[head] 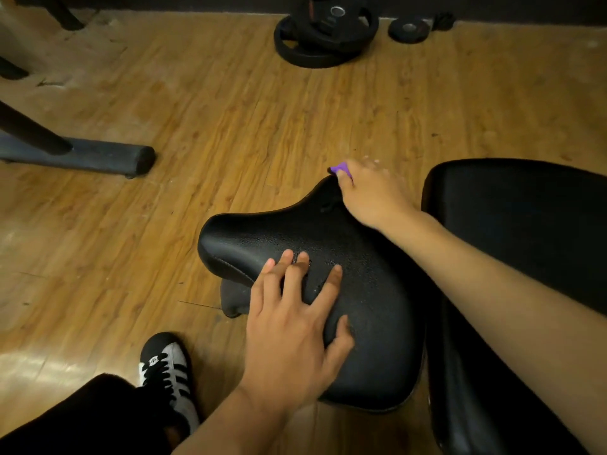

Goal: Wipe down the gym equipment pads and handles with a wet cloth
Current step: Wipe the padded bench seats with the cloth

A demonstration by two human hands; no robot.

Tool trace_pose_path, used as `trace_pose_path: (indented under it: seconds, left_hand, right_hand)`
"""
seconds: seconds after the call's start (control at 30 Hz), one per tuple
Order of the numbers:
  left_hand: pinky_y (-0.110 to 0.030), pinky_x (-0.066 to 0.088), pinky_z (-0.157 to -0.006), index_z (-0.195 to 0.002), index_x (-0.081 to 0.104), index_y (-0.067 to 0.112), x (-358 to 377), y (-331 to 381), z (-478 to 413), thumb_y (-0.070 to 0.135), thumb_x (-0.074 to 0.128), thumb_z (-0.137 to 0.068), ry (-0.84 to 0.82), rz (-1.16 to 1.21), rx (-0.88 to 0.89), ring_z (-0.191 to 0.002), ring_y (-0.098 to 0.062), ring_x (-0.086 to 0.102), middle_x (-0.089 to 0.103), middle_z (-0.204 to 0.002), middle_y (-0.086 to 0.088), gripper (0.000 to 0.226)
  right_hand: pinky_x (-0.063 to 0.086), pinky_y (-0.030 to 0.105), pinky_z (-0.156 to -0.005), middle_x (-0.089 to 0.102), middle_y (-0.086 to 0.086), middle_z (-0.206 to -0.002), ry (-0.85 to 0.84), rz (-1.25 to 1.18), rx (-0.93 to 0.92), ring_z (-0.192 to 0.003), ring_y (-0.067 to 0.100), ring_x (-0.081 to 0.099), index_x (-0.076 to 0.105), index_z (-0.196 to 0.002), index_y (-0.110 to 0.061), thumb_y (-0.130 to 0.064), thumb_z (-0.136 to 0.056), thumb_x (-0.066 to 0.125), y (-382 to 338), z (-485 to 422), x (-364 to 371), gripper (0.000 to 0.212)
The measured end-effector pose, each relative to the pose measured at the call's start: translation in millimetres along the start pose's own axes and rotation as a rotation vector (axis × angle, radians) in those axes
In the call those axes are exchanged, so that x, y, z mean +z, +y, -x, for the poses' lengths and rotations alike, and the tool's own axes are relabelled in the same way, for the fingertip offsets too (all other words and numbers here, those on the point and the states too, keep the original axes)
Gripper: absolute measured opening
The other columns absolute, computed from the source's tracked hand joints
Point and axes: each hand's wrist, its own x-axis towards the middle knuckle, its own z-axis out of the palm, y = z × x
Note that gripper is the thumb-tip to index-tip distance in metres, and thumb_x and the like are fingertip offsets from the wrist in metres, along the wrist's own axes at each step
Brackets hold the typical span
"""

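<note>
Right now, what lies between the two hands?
In the head view, only bare black seat pad lies between the left hand and the right hand, which grips the purple cloth.

The person's left hand (295,326) lies flat near the centre of view. Its fingers are straight and spread, pointing toward 12 o'clock, with the thumb out toward 2 o'clock. The palm rests on a black seat pad (371,290). Its bare forearm enters from 6 o'clock. The right hand (371,192) sits at 1 o'clock from the left, fingers curled around a purple cloth (340,167). Its bare forearm reaches in from 4 o'clock.
</note>
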Motion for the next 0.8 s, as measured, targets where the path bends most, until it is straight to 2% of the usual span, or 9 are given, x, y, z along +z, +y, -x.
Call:
trace_pose_path:
  seconds: [0.07, 0.13, 0.2, 0.27, 0.33, 0.47, 0.53, 0.7, 0.8]
  left_hand:
    - [-0.047, 0.022, -0.119, -0.144, 0.062, 0.023, 0.0, -0.2, 0.7, 0.05, 0.05, -0.093, -0.01, -0.012, -0.005, -0.14, -0.039, 0.037, 0.053, -0.143, -0.021, 0.059]
    - [-0.048, 0.023, -0.117, -0.144, 0.061, 0.023, -0.5, -0.9, 2.4, 0.051, 0.049, -0.093, -0.025, -0.012, -0.011, -0.141, -0.039, 0.036, 0.052, -0.144, -0.021, 0.059]
    - [-0.049, 0.024, -0.116, -0.145, 0.06, 0.024, 0.5, -1.5, 3.5, 0.051, 0.047, -0.094, -0.04, -0.01, -0.015, -0.141, -0.039, 0.036, 0.05, -0.146, -0.021, 0.059]
    - [-0.05, 0.025, -0.116, -0.146, 0.058, 0.024, 0.1, -1.3, 3.4, 0.051, 0.047, -0.095, -0.056, -0.005, -0.024, -0.142, -0.041, 0.037, 0.048, -0.147, -0.021, 0.059]
    - [-0.052, 0.027, -0.116, -0.147, 0.058, 0.023, -0.7, 0.4, 0.8, 0.05, 0.047, -0.095, -0.051, 0.002, -0.026, -0.142, -0.042, 0.039, 0.049, -0.146, -0.022, 0.06]
    - [-0.052, 0.026, -0.119, -0.147, 0.059, 0.02, -2.5, 5.0, 1.5, 0.047, 0.046, -0.097, -0.021, -0.001, -0.024, -0.142, -0.041, 0.037, 0.05, -0.145, -0.023, 0.058]
    - [-0.051, 0.024, -0.121, -0.147, 0.058, 0.02, -2.4, 5.5, 4.0, 0.046, 0.046, -0.098, -0.024, 0.012, -0.023, -0.144, -0.04, 0.036, 0.049, -0.146, -0.023, 0.057]
    - [-0.048, 0.021, -0.121, -0.146, 0.058, 0.019, -0.5, 1.1, 6.6, 0.045, 0.047, -0.096, 0.002, 0.023, -0.016, -0.143, -0.039, 0.035, 0.049, -0.147, -0.024, 0.057]
    - [-0.051, 0.024, -0.119, -0.146, 0.058, 0.02, 0.3, 0.6, 4.2, 0.045, 0.047, -0.096, 0.009, 0.033, -0.013, -0.142, -0.04, 0.036, 0.049, -0.145, -0.023, 0.058]
  right_hand:
    - [0.03, 0.054, -0.112, 0.041, 0.015, -0.155, -0.024, 0.031, 0.057, -0.146, 0.039, 0.033, 0.038, -0.151, -0.031, -0.054, -0.107, 0.025, -1.0, 2.4, 1.1, 0.052]
    - [0.012, 0.058, -0.122, 0.01, 0.016, -0.169, -0.017, 0.08, 0.067, -0.156, 0.04, 0.006, 0.016, -0.161, -0.036, -0.06, -0.105, 0.021, 1.6, 52.5, 3.9, 0.062]
    - [0.004, 0.052, -0.126, -0.011, 0.012, -0.17, 0.0, 0.088, 0.023, -0.156, 0.036, -0.013, -0.003, -0.163, -0.035, -0.059, -0.102, 0.015, 3.2, 119.7, 6.8, 0.068]
    - [-0.002, 0.044, -0.124, -0.019, 0.011, -0.169, -0.038, 0.086, 0.019, -0.155, 0.033, -0.02, -0.01, -0.162, -0.031, -0.063, -0.097, 0.011, 6.7, 152.8, 7.1, 0.076]
    - [-0.001, 0.046, -0.125, -0.015, 0.013, -0.169, -0.029, 0.08, 0.046, -0.155, 0.036, -0.018, -0.005, -0.163, -0.027, -0.069, -0.096, 0.014, 11.5, 127.6, 4.1, 0.081]
    - [0.019, 0.054, -0.124, 0.018, 0.02, -0.167, 0.019, -0.039, 0.11, -0.156, 0.04, 0.008, 0.03, -0.158, -0.021, -0.066, -0.103, 0.02, 12.2, 31.9, -1.6, 0.071]
    - [0.021, 0.052, -0.123, 0.015, 0.021, -0.167, 0.034, -0.017, 0.112, -0.156, 0.038, 0.009, 0.021, -0.161, -0.019, -0.061, -0.105, 0.021, 15.9, 27.5, 0.4, 0.07]
    - [0.003, 0.048, -0.128, -0.014, 0.019, -0.168, 0.02, 0.112, 0.042, -0.156, 0.034, -0.015, -0.012, -0.162, -0.019, -0.05, -0.106, 0.014, -2.9, 145.2, 15.8, 0.069]
    - [0.008, 0.05, -0.127, -0.003, 0.023, -0.168, 0.042, 0.148, 0.057, -0.157, 0.038, -0.005, -0.001, -0.163, -0.016, -0.047, -0.109, 0.017, 9.8, 97.4, 11.6, 0.066]
